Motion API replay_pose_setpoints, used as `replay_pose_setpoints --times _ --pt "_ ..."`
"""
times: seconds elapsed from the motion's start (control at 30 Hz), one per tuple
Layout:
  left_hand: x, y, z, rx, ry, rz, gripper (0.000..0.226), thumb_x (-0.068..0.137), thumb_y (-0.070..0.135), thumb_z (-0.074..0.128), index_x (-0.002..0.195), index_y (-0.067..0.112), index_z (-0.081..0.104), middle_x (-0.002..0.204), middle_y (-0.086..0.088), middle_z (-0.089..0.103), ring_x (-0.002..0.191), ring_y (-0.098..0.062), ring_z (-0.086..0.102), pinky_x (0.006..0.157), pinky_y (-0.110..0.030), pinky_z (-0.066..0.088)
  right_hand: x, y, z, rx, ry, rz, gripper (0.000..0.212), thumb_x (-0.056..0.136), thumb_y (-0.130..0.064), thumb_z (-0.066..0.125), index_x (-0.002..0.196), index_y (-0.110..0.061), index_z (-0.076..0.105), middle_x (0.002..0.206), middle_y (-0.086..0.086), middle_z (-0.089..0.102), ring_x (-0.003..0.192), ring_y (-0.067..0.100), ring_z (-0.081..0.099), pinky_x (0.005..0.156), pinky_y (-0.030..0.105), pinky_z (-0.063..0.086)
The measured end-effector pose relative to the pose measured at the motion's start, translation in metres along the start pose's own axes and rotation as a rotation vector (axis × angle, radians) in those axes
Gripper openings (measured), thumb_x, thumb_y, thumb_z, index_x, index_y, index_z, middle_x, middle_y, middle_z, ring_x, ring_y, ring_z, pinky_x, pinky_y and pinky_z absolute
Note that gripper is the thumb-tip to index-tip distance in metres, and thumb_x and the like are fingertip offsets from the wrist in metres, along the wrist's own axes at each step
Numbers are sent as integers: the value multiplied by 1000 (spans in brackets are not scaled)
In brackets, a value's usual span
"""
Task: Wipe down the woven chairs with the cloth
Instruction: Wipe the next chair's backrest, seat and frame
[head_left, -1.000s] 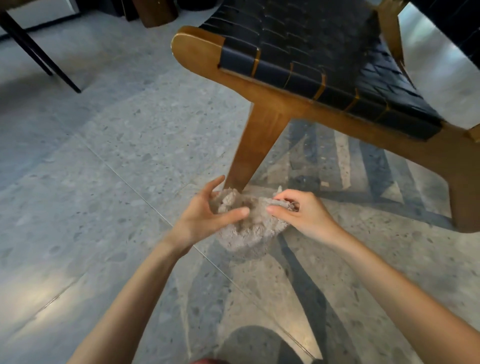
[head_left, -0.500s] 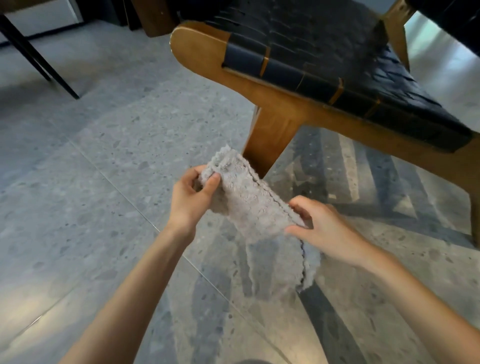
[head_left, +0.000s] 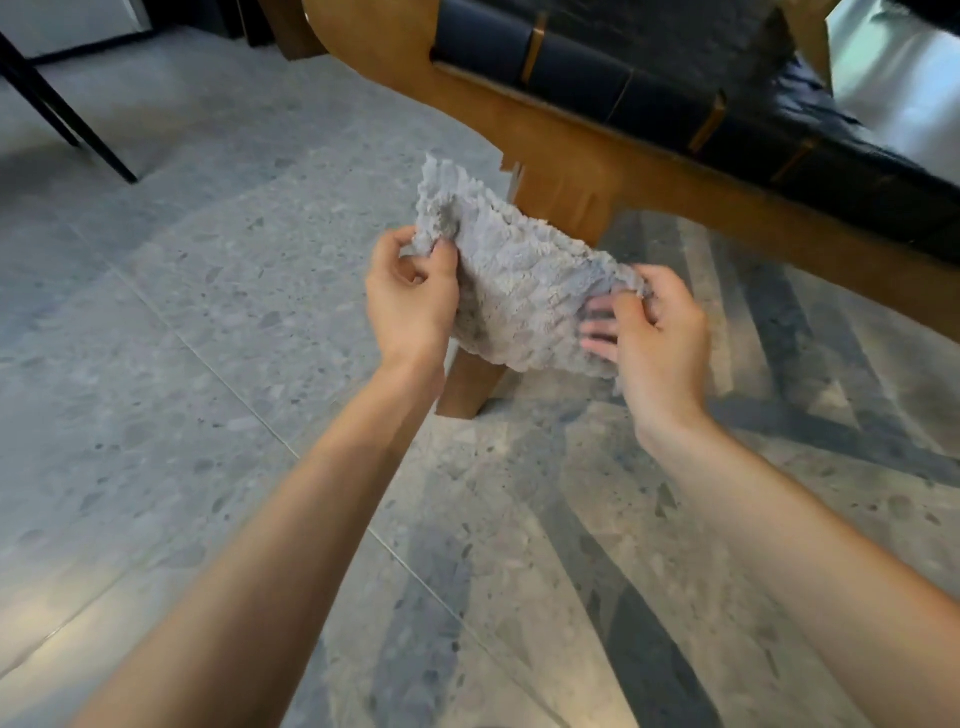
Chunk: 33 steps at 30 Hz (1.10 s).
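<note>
Indoor living or lounge space: grey speckled terrazzo floor (head_left: 218, 322), a wooden chair (head_left: 561, 140) with black woven seat, thin black furniture legs (head_left: 62, 104) nearby.

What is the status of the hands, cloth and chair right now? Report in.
Left hand and right hand both gripping cloth, spread between them. Cloth off the woven chair, no wiping yet. Nothing in the way.

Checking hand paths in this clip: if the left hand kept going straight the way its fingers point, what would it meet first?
The left hand, already gripping the cloth, points up and away; beyond it the chair's wooden frame seems first, though depth is uncertain.
</note>
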<state>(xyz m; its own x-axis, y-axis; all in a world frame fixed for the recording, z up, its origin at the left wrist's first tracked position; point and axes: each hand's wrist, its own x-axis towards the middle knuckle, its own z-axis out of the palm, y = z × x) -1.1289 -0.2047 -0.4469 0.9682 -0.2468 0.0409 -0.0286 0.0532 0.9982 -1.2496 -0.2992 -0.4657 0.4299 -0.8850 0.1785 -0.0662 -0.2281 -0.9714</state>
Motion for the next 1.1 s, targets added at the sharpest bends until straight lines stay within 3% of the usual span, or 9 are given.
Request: replay_pose_setpoints --times 0.07,0.13,0.3,0.4,0.5,0.67,0.9,1.03,1.1 --pt "-7 5 4 -111 -79 11 19 93 14 57 105 22 44 67 5 55 52 -3 50 59 -20 45 1 -1 7 61 28 24 13 98 -15 50 106 -23 57 100 2 68 92 15 67 87 37 55" --pt "-15 8 5 -182 -137 39 28 93 13 59 111 20 39 89 5 64 60 -1 56 65 -17 46 2 -4 12 129 45 50 11 97 -17 53 102 -26 51 111 5 64 103 21 63 93 43 52" --pt "-23 9 2 -114 -328 222 35 93 12 58 127 13 48 120 -4 64 108 -5 61 94 -23 48 5 -22 22 594 6 246 19 96 -5 54 99 -18 40 116 8 64 110 22 63 91 36 55" --pt "-21 11 3 -91 -378 300 44 94 8 56 137 7 46 135 -4 55 123 -9 53 102 -26 44 7 -28 17 709 -5 269 31 92 2 58 118 -9 45 120 12 65 108 17 65 94 33 53" --pt "-15 9 8 -86 -367 342 43 95 8 54 136 4 46 135 -5 55 124 -12 53 104 -32 44 0 -27 17 694 -87 204 42 92 1 57 133 -4 46 123 7 65 111 12 63 97 29 50" --pt "-8 -18 7 -1 -356 413 41 96 12 53 136 7 48 132 -2 58 122 -9 54 104 -36 43 -10 -10 29 528 -135 86 41 93 1 55 131 -8 43 126 3 64 113 8 61 99 34 49" --pt "-6 -92 -15 96 -370 287 37 98 10 47 134 18 48 129 4 59 123 -8 53 105 -39 42 -18 51 53 339 -291 260 43 97 -4 49 136 -19 38 128 -4 63 115 11 60 100 49 48" --pt "-6 -128 -31 213 -405 185 35 100 9 43 134 10 51 125 -4 62 118 -10 56 102 -28 44 -20 88 71 293 -435 438 48 98 -3 47 141 -20 34 128 -4 62 116 17 59 101 46 46" --pt "-4 -143 -40 289 -415 119 33 100 9 43 131 11 53 113 5 66 103 6 58 90 -14 45 -20 100 81 219 -489 495 50 95 1 50 140 -16 38 130 0 61 117 16 57 102 37 45"
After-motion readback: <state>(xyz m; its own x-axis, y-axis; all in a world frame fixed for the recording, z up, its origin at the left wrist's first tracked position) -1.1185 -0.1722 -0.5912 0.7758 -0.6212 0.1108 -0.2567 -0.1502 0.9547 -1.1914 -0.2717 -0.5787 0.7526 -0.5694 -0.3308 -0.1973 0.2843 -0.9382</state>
